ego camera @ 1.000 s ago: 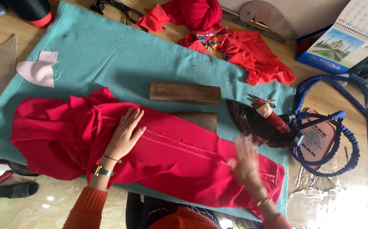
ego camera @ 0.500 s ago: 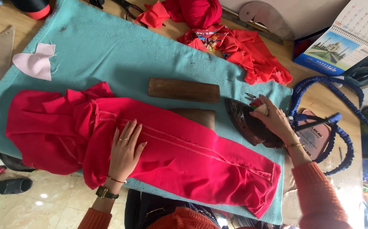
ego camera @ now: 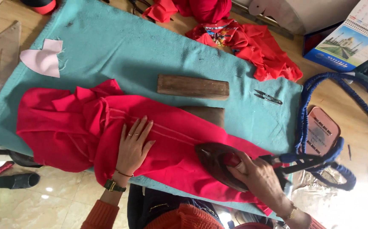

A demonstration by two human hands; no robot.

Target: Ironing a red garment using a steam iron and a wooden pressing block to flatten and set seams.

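My right hand (ego camera: 258, 180) is closed around the red handle of the dark iron (ego camera: 219, 164), fingers wrapped tight so the handle is mostly hidden under them. The iron sits flat on the lower right part of the red garment (ego camera: 107, 131), its pointed nose toward my left. A blue fabric-covered cord (ego camera: 320, 127) runs from the back of the iron and loops over the table to the right, around a pink iron rest (ego camera: 321, 132).

My left hand (ego camera: 134, 146) lies palm down on the middle of the garment, fingers spread and flat, gripping nothing, just pressing on the cloth beside a stitched seam. The garment stretches across the near edge of the teal pad (ego camera: 120, 46), bunched in folds at its left end.

Past the garment, a wooden block (ego camera: 192, 86) lies bare on the pad, and a second block (ego camera: 207, 115) is partly tucked under the red cloth. Small thread snips (ego camera: 268, 97) rest near the pad's right edge. A pink fabric piece (ego camera: 44, 58) lies at the far left. Farther off, a heap of red cloth (ego camera: 252, 40) sits by the pad's far edge, with a desk calendar (ego camera: 353, 36) beyond it. No container shows among these things.
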